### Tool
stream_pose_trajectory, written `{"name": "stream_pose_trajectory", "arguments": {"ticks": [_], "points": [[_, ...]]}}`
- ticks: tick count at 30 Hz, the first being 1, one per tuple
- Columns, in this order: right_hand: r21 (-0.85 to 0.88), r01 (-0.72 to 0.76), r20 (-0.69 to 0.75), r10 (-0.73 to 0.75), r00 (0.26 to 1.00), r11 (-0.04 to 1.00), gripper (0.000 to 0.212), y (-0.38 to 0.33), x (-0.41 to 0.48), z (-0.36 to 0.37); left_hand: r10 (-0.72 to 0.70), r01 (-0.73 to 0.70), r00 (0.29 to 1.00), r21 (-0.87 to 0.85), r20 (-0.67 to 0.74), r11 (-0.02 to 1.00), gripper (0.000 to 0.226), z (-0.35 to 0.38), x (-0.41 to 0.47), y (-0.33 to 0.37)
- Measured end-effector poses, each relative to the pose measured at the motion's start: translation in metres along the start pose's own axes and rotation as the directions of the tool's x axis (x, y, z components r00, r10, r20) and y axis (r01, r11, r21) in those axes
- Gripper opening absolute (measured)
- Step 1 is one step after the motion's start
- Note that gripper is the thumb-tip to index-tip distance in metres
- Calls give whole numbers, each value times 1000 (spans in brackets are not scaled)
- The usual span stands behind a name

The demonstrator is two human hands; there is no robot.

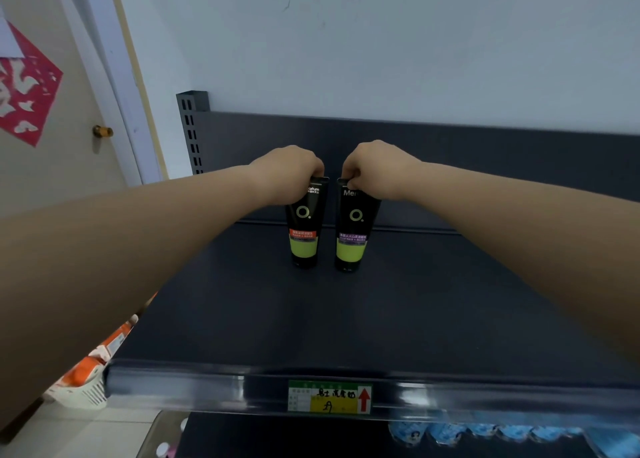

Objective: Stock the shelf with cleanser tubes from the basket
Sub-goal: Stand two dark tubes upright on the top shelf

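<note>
Up at twelve o'clock on the dark shelf [346, 319], close to the back panel, two cleanser tubes are being stood side by side on their caps; the left tube [304, 227], banded in orange, is pinched at its flat top seam by the left hand [289, 172], fingers curled over it; the right tube [353, 230], banded in purple, is pinched the same way by the right hand [375, 168]; a narrow gap is seen between the two, and the right one is tilted slightly. The placing step is judged to be in hand; both tubes appear grounded on the board, though contact under the caps cannot be confirmed. A clean release is called for next; both pinches are to be eased off gently so that neither tall, narrow tube is tipped; then a reach down to eight o'clock is needed, where the white basket [81, 386] with orange-and-white goods is seen; much bare board is left, so the job is judged early. Down at six o'clock a price label [329, 397] is fixed to the front rail.
</note>
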State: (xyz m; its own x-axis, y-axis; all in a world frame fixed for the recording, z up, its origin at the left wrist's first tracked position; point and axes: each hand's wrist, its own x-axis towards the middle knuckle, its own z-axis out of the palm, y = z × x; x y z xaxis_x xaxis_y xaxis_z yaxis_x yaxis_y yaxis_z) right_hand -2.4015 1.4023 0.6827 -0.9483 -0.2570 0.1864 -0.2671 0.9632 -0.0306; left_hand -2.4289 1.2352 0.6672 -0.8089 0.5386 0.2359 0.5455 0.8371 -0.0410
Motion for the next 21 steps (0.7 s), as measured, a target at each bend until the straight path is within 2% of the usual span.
{"name": "stream_pose_trajectory", "arguments": {"ticks": [21], "points": [[102, -10, -1, 10, 1000, 995, 21, 5, -2, 8, -47, 47, 999, -31, 18, 998, 27, -1, 0, 7]]}}
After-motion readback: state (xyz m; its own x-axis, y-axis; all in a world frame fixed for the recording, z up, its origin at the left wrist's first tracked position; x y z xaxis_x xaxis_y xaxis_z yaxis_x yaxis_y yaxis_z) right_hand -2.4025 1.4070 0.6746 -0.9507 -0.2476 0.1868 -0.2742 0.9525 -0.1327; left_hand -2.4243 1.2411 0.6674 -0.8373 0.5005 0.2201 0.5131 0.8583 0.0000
